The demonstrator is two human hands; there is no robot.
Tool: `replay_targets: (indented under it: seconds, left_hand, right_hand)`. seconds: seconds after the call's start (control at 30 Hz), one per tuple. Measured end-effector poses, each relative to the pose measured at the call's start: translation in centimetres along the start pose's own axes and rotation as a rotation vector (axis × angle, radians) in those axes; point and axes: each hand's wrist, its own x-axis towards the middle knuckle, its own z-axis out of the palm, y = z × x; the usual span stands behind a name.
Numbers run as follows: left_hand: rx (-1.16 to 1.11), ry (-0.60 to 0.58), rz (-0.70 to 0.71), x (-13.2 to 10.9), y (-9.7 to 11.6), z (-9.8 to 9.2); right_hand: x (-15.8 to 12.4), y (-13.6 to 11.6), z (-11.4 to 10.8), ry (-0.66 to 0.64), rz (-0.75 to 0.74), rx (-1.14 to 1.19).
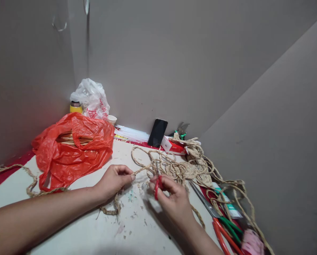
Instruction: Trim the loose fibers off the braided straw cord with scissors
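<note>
My left hand (pixel 113 185) pinches a braided straw-coloured rope (pixel 141 169) between thumb and fingers. Part of the rope hangs below that hand onto the white board (pixel 94 230). In my right hand (pixel 174 200) is a small pair of scissors (pixel 158 183) with red handles, its blades pointing up and away from me. The blades lie close to the rope loops; whether they touch them I cannot tell. Behind and right of my right hand lies a tangled pile of the same rope (pixel 183 169).
A red plastic bag (pixel 75 164) holding dry strips lies left, with a white bag (pixel 90 94), yellow jar (pixel 75 107) and paper cup (pixel 112 119) behind it. A phone (pixel 157 132) leans on the back wall. Large orange-handled scissors (pixel 220 233) and a pink roll (pixel 252 242) sit front right.
</note>
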Motion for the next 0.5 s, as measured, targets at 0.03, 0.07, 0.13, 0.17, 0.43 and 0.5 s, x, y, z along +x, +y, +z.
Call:
replay_targets:
  seconds: [0.03, 0.07, 0.13, 0.17, 0.43, 0.5]
  left_hand:
    - [0.021, 0.021, 0.017, 0.05, 0.0, -0.05]
    - [0.033, 0.037, 0.033, 0.08, 0.01, -0.1]
    - [0.041, 0.06, 0.072, 0.12, 0.06, -0.15]
    - [0.039, 0.069, 0.093, 0.14, 0.08, -0.16]
    - [0.058, 0.094, 0.167, -0.06, 0.37, -0.01]
    - [0.056, 0.084, 0.162, -0.17, 0.39, 0.06]
  right_hand:
    - [-0.13, -0.17, -0.13, -0.05, -0.035, -0.088]
    - [-0.28, -0.33, -0.22, -0.094, -0.075, -0.207]
    - [-0.59, -0.6, -0.27, -0.156, -0.15, -0.483]
    - [-0.71, -0.71, -0.25, -0.169, -0.174, -0.604]
    - [-0.82, -0.72, 0.07, -0.188, -0.232, -0.99]
    - [-0.83, -0.69, 0.14, -0.186, -0.229, -1.02]
